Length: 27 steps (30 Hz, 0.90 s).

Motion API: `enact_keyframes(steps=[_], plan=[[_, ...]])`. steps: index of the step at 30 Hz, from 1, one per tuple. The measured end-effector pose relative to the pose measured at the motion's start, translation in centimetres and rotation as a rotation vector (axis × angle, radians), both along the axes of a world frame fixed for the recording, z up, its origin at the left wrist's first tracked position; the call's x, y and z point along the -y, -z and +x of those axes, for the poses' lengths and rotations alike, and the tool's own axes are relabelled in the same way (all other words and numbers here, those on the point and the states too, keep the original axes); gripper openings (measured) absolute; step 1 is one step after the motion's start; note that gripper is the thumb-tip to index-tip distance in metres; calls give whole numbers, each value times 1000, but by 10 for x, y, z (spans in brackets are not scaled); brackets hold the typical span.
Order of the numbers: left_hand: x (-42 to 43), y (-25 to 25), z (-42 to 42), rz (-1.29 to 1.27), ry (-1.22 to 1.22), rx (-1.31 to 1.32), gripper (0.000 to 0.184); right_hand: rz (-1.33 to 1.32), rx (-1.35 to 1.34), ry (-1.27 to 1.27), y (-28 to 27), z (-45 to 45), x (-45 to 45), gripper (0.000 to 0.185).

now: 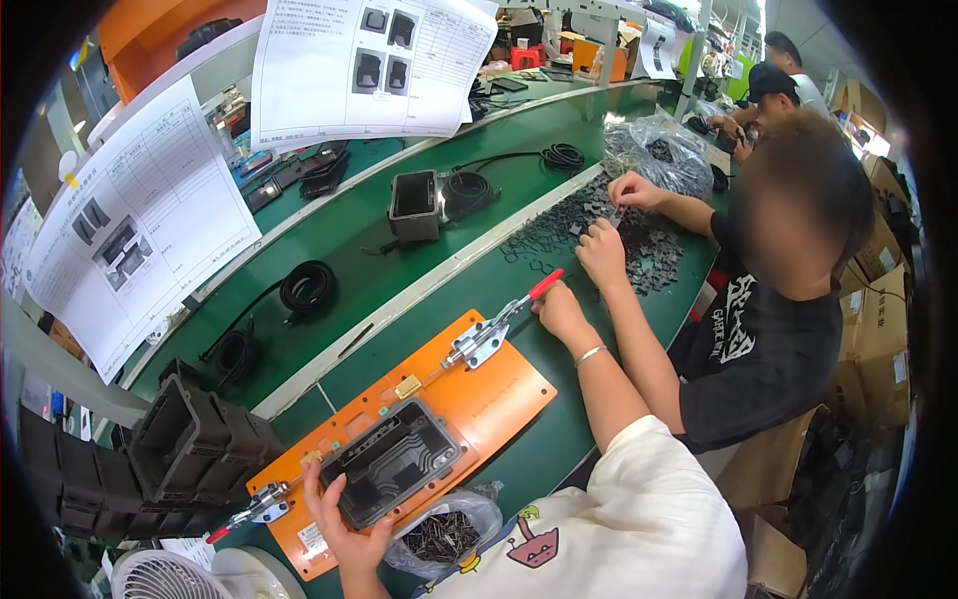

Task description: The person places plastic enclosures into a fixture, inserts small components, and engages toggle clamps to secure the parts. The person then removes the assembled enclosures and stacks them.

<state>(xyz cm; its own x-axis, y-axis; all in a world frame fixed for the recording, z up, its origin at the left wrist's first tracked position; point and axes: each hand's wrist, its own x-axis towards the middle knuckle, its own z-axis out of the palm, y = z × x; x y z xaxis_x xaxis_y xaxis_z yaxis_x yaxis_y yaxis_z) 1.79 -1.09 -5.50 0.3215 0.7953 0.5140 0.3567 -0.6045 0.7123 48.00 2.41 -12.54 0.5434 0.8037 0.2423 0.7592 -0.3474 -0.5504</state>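
A black rectangular plastic housing (399, 459) lies on an orange fixture plate (509, 394), its open side facing up. My left hand (344, 519) holds the housing's near left end, fingers along its edge. My right hand (561, 311) is closed at the red handle (545, 285) of a metal toggle clamp (481, 341) mounted on the plate's right part. A second toggle clamp (267, 502), also red-handled, sits at the plate's left end. Just below the housing, a plastic bag of small dark metal pins or screws (442, 536) stands open.
Black housings (175, 439) are stacked at left, above a white fan (165, 576). Beside me a co-worker (768, 290) handles small black parts from a pile (644, 250). Coiled cables (307, 288) and another housing (414, 205) lie on the green conveyor. Printed sheets (364, 70) hang above.
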Motion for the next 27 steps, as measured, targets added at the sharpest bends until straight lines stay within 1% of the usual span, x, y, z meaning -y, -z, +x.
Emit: enact_keyframes(steps=[1,5,7,9,10,11,12,14,15,16,18,20,22,23,27], plan=[[0,0,0,-12,-1,14,69,-75,-95,21,-7,-3,0,27],[0,2,-1,-18,6,30,64,-161,-34,-9,-18,-15,22,32],[1,1,1,-13,-2,26,62,-1,-521,14,-35,-25,44,20],[3,-5,3,-9,-25,12,60,-29,-668,-142,-40,-22,61,16],[5,-12,6,48,-64,-127,59,59,-673,-259,-52,-29,69,13],[7,-19,10,103,-104,-267,58,146,-789,-314,-66,-39,73,13],[9,-30,19,116,-90,-302,57,233,-906,-368,-82,-50,77,12],[4,-39,35,138,-18,-315,61,335,-765,-554,-100,-61,74,13],[3,-45,45,115,13,-373,68,366,-714,-626,-111,-72,69,14],[2,-48,54,94,23,-466,71,430,-932,-669,-121,-92,62,15],[-1,-49,70,75,43,-620,78,408,-1053,-702,-138,-126,43,14],[-5,-40,81,6,77,-663,80,324,-934,-722,-130,-153,16,15],[-6,-36,78,42,67,-681,83,285,-775,-805,-117,-172,-10,16],[-6,-35,76,43,80,-676,84,177,-649,-807,-116,-178,-20,11],[-6,-35,73,51,81,-658,84,66,-605,-816,-122,-202,-38,9]])
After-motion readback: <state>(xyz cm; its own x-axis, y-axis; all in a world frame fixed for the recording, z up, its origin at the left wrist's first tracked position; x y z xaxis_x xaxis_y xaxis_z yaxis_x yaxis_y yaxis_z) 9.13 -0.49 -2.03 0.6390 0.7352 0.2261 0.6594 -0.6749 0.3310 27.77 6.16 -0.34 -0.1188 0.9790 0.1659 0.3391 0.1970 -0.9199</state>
